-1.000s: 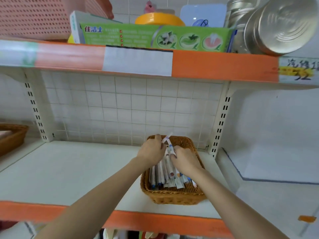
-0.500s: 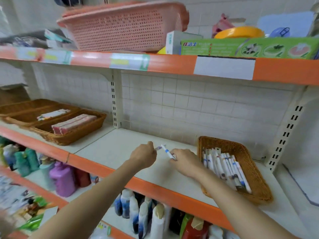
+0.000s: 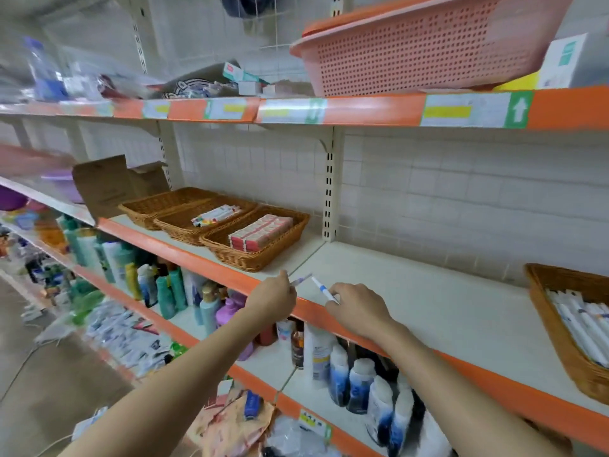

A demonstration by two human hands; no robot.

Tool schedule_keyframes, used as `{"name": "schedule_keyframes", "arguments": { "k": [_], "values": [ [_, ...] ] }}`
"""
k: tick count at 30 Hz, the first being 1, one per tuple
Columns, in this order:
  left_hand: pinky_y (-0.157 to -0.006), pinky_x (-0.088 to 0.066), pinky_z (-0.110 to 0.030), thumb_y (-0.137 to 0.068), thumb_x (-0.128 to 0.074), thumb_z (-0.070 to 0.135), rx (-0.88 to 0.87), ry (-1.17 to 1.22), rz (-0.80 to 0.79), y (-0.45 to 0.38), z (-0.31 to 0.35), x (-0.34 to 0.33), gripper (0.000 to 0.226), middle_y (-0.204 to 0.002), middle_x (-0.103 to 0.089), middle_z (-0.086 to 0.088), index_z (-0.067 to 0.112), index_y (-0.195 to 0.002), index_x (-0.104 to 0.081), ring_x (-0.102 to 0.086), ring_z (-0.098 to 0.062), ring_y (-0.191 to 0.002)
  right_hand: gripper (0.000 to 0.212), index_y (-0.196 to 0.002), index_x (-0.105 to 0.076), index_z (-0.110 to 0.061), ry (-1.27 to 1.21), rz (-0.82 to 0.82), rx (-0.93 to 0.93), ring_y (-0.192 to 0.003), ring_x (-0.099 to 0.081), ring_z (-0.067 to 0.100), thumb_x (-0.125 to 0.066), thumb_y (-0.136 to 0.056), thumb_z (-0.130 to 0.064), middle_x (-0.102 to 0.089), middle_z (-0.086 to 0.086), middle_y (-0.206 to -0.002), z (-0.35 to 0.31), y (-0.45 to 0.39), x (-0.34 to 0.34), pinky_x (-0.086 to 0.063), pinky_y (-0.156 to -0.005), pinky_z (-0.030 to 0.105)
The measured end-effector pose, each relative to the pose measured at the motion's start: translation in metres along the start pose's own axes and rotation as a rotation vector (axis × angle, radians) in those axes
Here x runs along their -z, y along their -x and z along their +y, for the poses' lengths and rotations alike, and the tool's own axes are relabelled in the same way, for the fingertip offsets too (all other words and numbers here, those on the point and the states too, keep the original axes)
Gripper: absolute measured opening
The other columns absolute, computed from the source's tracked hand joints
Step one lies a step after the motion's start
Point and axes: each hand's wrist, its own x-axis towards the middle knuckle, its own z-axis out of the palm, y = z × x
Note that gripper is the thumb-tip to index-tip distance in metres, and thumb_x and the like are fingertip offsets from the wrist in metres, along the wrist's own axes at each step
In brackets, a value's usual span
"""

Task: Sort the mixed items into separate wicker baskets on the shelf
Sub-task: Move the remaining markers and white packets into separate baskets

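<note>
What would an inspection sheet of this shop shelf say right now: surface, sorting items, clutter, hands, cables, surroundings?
Surface: white shelf with orange edge, bare in the middle.
Job's things: three wicker baskets side by side at left, one holding red-and-white boxes; right basket full of white pens.
Clutter: cardboard box beside the left baskets.
Hands: left hand pinches one pen; right hand holds another pen.
Cables: a white cord on the floor.
Surroundings: pink plastic basket above, bottles below.

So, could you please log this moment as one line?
left hand: holds pen | right hand: holds white pen | both over shelf edge, between baskets
</note>
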Motion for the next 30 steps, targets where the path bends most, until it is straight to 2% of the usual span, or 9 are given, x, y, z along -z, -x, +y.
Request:
{"name": "schedule_keyframes", "arguments": {
  "k": [4, 9, 13, 18, 23, 25, 28, 30],
  "values": [
    [-0.065, -0.036, -0.036, -0.102, -0.032, 0.027, -0.007, 0.017, 0.031, -0.007, -0.034, 0.008, 0.019, -0.103, -0.061, -0.021, 0.01, -0.094, -0.033, -0.058, -0.039, -0.093, 0.028, -0.115, -0.058, -0.015, -0.009, 0.038, -0.008, -0.093, -0.059, 0.031, -0.044, -0.094, -0.028, -0.064, 0.011, -0.105, -0.035, -0.018, -0.013, -0.041, -0.068, 0.033],
    [-0.062, -0.035, -0.036, -0.102, -0.033, 0.028, -0.024, 0.068, 0.096, -0.027, -0.061, 0.016, 0.02, -0.092, -0.058, -0.015, 0.01, -0.094, -0.034, -0.056, -0.036, -0.085, 0.025, -0.11, -0.057, -0.015, -0.034, 0.056, -0.002, -0.083, -0.055, 0.028, -0.045, -0.093, -0.028, -0.064, 0.01, -0.1, -0.055, -0.052, -0.019, -0.034, -0.059, 0.031],
    [-0.059, -0.033, -0.034, -0.102, -0.034, 0.031, -0.009, 0.107, 0.125, -0.059, -0.079, 0.014, 0.021, -0.072, -0.047, -0.003, 0.011, -0.096, -0.035, -0.05, -0.03, -0.073, 0.027, -0.113, -0.058, -0.015, -0.044, 0.073, 0.0, -0.086, -0.057, 0.029, -0.045, -0.094, -0.028, -0.064, 0.009, -0.101, -0.065, -0.09, -0.024, -0.038, -0.062, 0.032],
    [-0.061, -0.035, -0.034, -0.102, -0.034, 0.031, 0.021, 0.086, 0.198, -0.108, -0.098, 0.031, 0.022, -0.092, -0.061, -0.013, 0.01, -0.101, -0.038, -0.06, -0.036, -0.086, 0.025, -0.111, -0.058, -0.019, -0.082, 0.099, 0.03, -0.093, -0.06, 0.031, -0.045, -0.093, -0.03, -0.065, 0.009, -0.103, -0.078, -0.155, -0.022, -0.038, -0.066, 0.031],
    [-0.06, -0.04, -0.034, -0.102, -0.031, 0.033, 0.08, 0.074, 0.226, -0.155, -0.121, 0.055, 0.026, -0.087, -0.057, -0.009, 0.01, -0.102, -0.042, -0.056, -0.029, -0.075, 0.035, -0.127, -0.054, -0.025, -0.096, 0.117, 0.07, -0.094, -0.061, 0.03, -0.046, -0.094, -0.032, -0.066, 0.007, -0.106, -0.096, -0.213, -0.023, -0.036, -0.059, 0.029],
    [-0.062, -0.042, -0.035, -0.102, -0.031, 0.033, 0.093, 0.065, 0.223, -0.169, -0.133, 0.059, 0.027, -0.091, -0.06, -0.009, 0.01, -0.104, -0.045, -0.057, -0.028, -0.079, 0.036, -0.129, -0.053, -0.025, -0.094, 0.118, 0.088, -0.094, -0.062, 0.029, -0.046, -0.094, -0.031, -0.066, 0.007, -0.11, -0.104, -0.231, -0.028, -0.041, -0.061, 0.029],
    [-0.064, -0.044, -0.037, -0.101, -0.032, 0.033, 0.103, 0.07, 0.214, -0.191, -0.154, 0.063, 0.027, -0.092, -0.061, -0.009, 0.011, -0.103, -0.047, -0.058, -0.028, -0.08, 0.035, -0.127, -0.054, -0.026, -0.122, 0.104, 0.092, -0.091, -0.062, 0.027, -0.047, -0.092, -0.032, -0.066, 0.003, -0.104, -0.117, -0.257, -0.037, -0.049, -0.071, 0.034],
    [-0.061, -0.039, -0.034, -0.101, -0.033, 0.03, 0.091, 0.084, 0.212, -0.205, -0.17, 0.066, 0.023, -0.088, -0.057, -0.008, 0.01, -0.098, -0.045, -0.053, -0.027, -0.075, 0.032, -0.122, -0.056, -0.024, -0.116, 0.087, 0.08, -0.088, -0.062, 0.026, -0.048, -0.093, -0.034, -0.067, 0.002, -0.099, -0.126, -0.273, -0.045, -0.048, -0.068, 0.033]
  ]
}}
